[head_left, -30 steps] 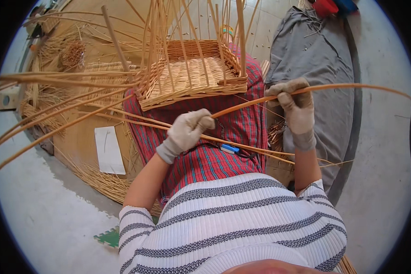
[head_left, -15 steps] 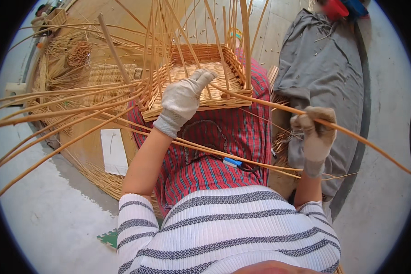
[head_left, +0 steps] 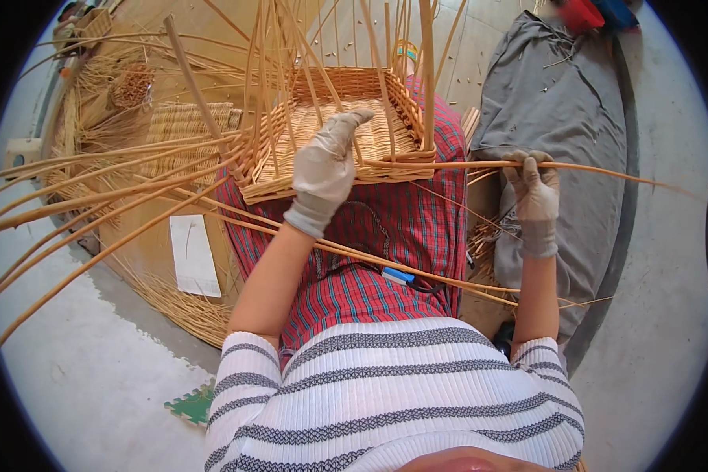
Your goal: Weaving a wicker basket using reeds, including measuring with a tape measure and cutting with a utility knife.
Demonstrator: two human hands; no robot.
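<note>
A rectangular wicker basket [head_left: 271, 191] with tall upright stakes rests on my lap. My left hand [head_left: 326, 165], in a white knit glove, lies across the basket's near wall. Its fingers are pressed together and point inward; what they grip, if anything, is hidden. One long willow rod [head_left: 480, 164] runs from the near wall out to the right, almost level. Well to the right of the basket, my right hand [head_left: 533, 189], also gloved, is closed on that rod. The rod's free end reaches past the hand.
More rods [head_left: 94, 185] fan out leftward from the basket. A woven panel [head_left: 185, 130] and loose straw lie at the left, beside a white card [head_left: 195, 256]. Grey cloth [head_left: 558, 110] covers the right side. A blue object [head_left: 397, 275] sits on my red checked lap cloth.
My right hand has moved up and slightly left, bringing the rod from a downward slant to nearly level. My left hand has shifted slightly right, its fingers now above the rod.
</note>
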